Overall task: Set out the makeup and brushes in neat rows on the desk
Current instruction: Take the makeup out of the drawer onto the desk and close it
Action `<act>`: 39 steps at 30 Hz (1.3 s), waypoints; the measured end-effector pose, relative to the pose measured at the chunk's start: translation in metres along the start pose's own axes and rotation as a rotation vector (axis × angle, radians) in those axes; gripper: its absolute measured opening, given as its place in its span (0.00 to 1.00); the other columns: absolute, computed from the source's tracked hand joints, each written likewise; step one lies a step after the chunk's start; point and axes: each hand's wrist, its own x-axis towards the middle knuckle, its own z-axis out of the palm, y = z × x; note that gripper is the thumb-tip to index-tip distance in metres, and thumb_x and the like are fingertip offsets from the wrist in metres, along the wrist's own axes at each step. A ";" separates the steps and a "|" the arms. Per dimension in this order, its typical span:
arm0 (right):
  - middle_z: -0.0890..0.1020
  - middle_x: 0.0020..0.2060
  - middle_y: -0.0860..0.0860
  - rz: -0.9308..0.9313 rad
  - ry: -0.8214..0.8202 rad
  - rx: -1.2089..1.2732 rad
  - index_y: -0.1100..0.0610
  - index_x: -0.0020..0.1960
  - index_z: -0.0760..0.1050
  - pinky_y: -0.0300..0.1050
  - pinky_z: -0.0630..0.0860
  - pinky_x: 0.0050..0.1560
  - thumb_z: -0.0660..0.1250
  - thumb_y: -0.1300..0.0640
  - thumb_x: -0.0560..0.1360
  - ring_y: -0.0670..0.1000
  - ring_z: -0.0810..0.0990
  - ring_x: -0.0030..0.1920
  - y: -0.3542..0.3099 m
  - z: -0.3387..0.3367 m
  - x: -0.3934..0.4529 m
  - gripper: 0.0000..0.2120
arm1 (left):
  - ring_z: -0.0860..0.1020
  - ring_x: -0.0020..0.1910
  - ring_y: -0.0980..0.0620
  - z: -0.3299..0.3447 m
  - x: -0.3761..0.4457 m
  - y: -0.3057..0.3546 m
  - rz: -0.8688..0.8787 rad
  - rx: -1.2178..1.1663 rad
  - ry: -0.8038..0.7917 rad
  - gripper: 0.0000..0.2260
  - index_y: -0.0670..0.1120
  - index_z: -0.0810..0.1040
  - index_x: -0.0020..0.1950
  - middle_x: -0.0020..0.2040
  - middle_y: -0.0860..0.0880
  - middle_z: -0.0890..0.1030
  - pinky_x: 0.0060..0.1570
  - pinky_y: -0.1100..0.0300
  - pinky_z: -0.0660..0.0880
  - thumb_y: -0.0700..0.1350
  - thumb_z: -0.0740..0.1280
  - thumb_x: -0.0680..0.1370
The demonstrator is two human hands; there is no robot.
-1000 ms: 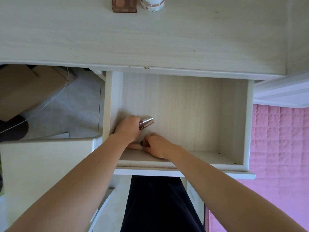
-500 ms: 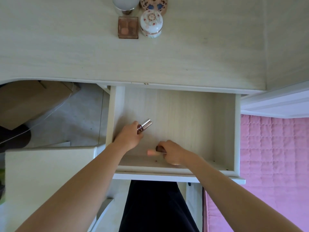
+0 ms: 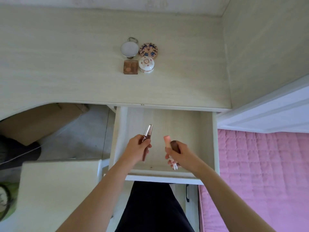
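Both hands have lifted makeup clear of the drawer floor.

The lip gloss tubes (image 3: 147, 136) are pinched in the left hand (image 3: 138, 149); the pink stick (image 3: 167, 141) and other small pieces are clutched in the right hand (image 3: 181, 154), where a second ago both were down in the drawer (image 3: 207, 139). The drawer looks emptied, so next comes laying them beside the compacts (image 3: 138, 58) on the tabletop (image 3: 66, 64).

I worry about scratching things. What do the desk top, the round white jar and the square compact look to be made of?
Desk top: pale wood-grain laminate or veneer, matte; faint grain streaks show. Round white jar: probably glazed ceramic or glossy plastic, with a painted pattern on its domed lid. Square compact: seemingly clear hard plastic, brownish powder pans showing through its lid.
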 end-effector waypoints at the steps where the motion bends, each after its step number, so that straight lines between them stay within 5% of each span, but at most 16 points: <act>1: 0.80 0.41 0.58 -0.018 0.023 0.025 0.64 0.50 0.69 0.36 0.74 0.30 0.62 0.59 0.80 0.51 0.77 0.32 -0.004 0.000 -0.008 0.07 | 0.77 0.30 0.52 0.002 -0.009 0.006 0.002 -0.033 0.007 0.04 0.40 0.76 0.50 0.39 0.46 0.81 0.26 0.67 0.72 0.40 0.63 0.79; 7: 0.81 0.40 0.59 -0.085 0.132 0.122 0.59 0.44 0.69 0.34 0.73 0.30 0.61 0.59 0.80 0.44 0.78 0.30 -0.012 -0.005 -0.045 0.07 | 0.81 0.35 0.54 0.015 -0.054 0.031 0.035 -0.178 0.054 0.05 0.43 0.78 0.50 0.38 0.51 0.84 0.33 0.61 0.74 0.43 0.63 0.80; 12: 0.80 0.41 0.55 -0.101 0.243 0.137 0.60 0.50 0.72 0.43 0.78 0.37 0.61 0.57 0.80 0.52 0.83 0.38 -0.017 -0.014 -0.058 0.06 | 0.81 0.40 0.55 0.028 -0.068 0.048 0.042 -0.235 0.157 0.06 0.46 0.78 0.51 0.41 0.52 0.84 0.36 0.60 0.73 0.45 0.63 0.80; 18: 0.76 0.36 0.51 -0.133 0.371 0.072 0.58 0.45 0.71 0.48 0.76 0.38 0.61 0.58 0.79 0.51 0.85 0.39 -0.031 -0.025 -0.056 0.06 | 0.81 0.40 0.53 0.037 -0.061 0.070 0.060 -0.220 0.168 0.06 0.47 0.79 0.49 0.42 0.50 0.84 0.39 0.57 0.75 0.45 0.63 0.80; 24: 0.79 0.38 0.53 -0.143 0.452 0.091 0.59 0.47 0.72 0.48 0.77 0.39 0.61 0.57 0.79 0.50 0.83 0.40 -0.057 -0.036 -0.033 0.05 | 0.77 0.36 0.52 0.036 -0.031 0.098 0.078 -0.142 0.196 0.07 0.45 0.80 0.46 0.41 0.47 0.80 0.32 0.65 0.71 0.46 0.65 0.79; 32: 0.77 0.38 0.53 -0.178 0.522 0.160 0.55 0.44 0.69 0.50 0.76 0.38 0.61 0.58 0.78 0.53 0.81 0.37 -0.108 -0.057 0.017 0.04 | 0.72 0.28 0.52 0.032 0.033 0.156 0.117 -0.067 0.092 0.08 0.42 0.78 0.43 0.33 0.49 0.75 0.26 0.63 0.68 0.46 0.66 0.77; 39: 0.79 0.37 0.54 -0.173 0.525 0.130 0.57 0.42 0.72 0.49 0.77 0.40 0.61 0.59 0.78 0.52 0.77 0.34 -0.157 -0.083 0.081 0.06 | 0.75 0.32 0.50 0.034 0.102 0.203 0.139 0.039 0.019 0.05 0.43 0.79 0.42 0.35 0.47 0.78 0.33 0.59 0.73 0.44 0.67 0.76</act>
